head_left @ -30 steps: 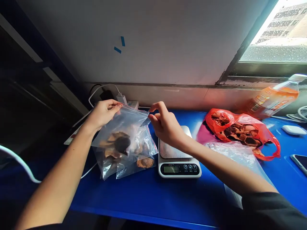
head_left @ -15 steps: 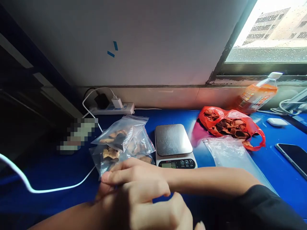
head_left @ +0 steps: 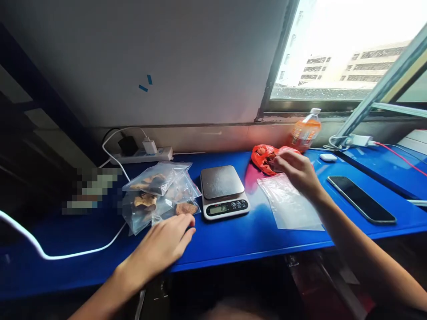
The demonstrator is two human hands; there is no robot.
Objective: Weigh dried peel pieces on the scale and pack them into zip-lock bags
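Observation:
My left hand [head_left: 171,238] is at the front edge of a pile of clear zip bags [head_left: 171,195] that hold dried, tan and brown slices. Its fingers are loosely bent with the thumb apart, and nothing shows in them. At the back right, my right hand [head_left: 298,173] reaches to the mouth of a red plastic bag [head_left: 262,155] of dark dried slices. The fingers are bunched there; whatever is between the fingertips is hidden. An unfilled-looking clear zip bag [head_left: 287,211] lies flat under the right wrist. Between the hands stands a kitchen scale [head_left: 223,182] with a bare metal plate.
Along the wall are a power strip [head_left: 163,154] with plugs and a white cable [head_left: 76,257] curving at left. An orange drink bottle [head_left: 305,133], a small white case [head_left: 328,157] and a phone [head_left: 362,199] sit at right. The blue table's front edge [head_left: 233,258] runs below the scale.
My right hand has left the zip bag pile and moved right to the red bag. My left hand has let go of the bags' near corner. The view has shifted right.

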